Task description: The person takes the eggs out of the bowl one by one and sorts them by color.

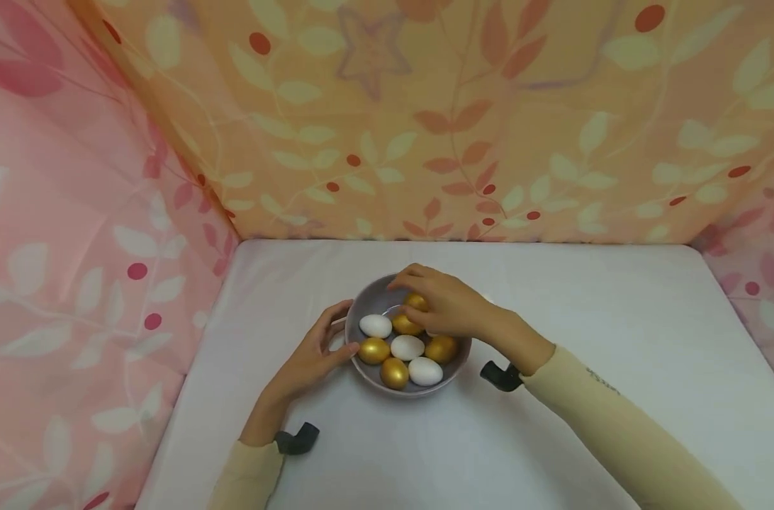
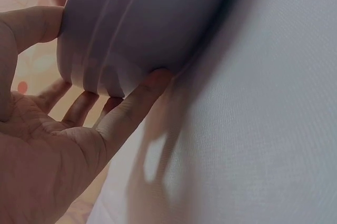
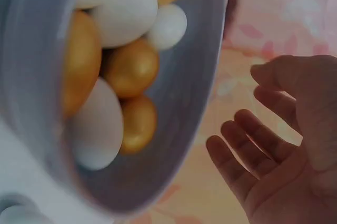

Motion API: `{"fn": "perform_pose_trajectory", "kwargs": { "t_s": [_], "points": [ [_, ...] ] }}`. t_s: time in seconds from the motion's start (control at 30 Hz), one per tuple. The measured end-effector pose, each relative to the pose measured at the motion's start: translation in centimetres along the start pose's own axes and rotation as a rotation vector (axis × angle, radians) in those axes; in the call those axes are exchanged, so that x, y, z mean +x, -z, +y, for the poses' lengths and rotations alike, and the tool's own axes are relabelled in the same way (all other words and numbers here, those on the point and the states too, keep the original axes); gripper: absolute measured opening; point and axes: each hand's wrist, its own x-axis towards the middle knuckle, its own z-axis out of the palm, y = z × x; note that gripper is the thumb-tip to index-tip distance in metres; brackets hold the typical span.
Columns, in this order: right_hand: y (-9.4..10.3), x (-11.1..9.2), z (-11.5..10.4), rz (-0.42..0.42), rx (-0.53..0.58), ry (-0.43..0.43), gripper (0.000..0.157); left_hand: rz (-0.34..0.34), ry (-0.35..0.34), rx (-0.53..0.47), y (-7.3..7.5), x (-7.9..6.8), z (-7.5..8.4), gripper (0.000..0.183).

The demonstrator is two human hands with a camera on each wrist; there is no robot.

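Note:
A grey-purple bowl (image 1: 377, 289) stands on the white cloth, holding several golden eggs (image 1: 394, 373) and several white eggs (image 1: 425, 371). At its left side, my left hand (image 1: 313, 354) grips it, thumb at the rim and the other fingers spread against the outer wall (image 2: 142, 29). My right hand (image 1: 447, 304) hovers over the bowl's far right part, hiding some of the contents in the head view. From the right wrist, that hand (image 3: 279, 150) looks empty, its fingers parted and loosely bent beside the rim (image 3: 210, 87).
A white cloth (image 1: 585, 319) covers the table. Orange patterned fabric (image 1: 387, 127) rises behind it, and pink fabric (image 1: 74, 248) along the left. A pale rounded thing (image 3: 21, 216), cut off by the frame, lies outside the bowl. Black wrist mounts (image 1: 298, 439) jut from both sleeves.

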Motion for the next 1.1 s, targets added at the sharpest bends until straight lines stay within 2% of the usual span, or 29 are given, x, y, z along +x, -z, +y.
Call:
{"fn": "perform_pose_trajectory", "kwargs": {
  "t_s": [0.13,0.27,0.4,0.7,0.87,1.0,1.1],
  "points": [
    [-1.4,2.5,-0.5,-0.123,-0.042,0.044,0.037,0.017,0.012,-0.002,0.3,0.0,0.1,0.074],
    [-2.3,4.2,-1.1,-0.223,-0.073,0.063,0.037,0.034,0.008,-0.012,0.4,-0.1,0.0,0.074],
    [-2.7,5.2,-1.4,-0.268,-0.089,0.051,0.032,0.041,0.002,-0.006,0.6,0.0,-0.1,0.074],
    [-5.3,5.7,-1.5,-0.365,-0.085,0.003,0.032,0.032,0.050,-0.004,0.9,-1.8,-0.6,0.073],
    [-5.5,5.8,-1.5,-0.381,-0.137,-0.004,0.037,0.010,0.047,-0.009,0.6,-1.1,-0.4,0.072],
    [-5.4,5.9,-1.7,-0.426,-0.144,0.018,0.042,0.010,0.041,-0.002,0.4,-0.7,-0.4,0.072],
    [-5.1,5.9,-1.7,-0.452,-0.166,0.001,0.042,0.007,0.035,-0.001,0.1,-0.3,-0.4,0.072]
  ]
}}
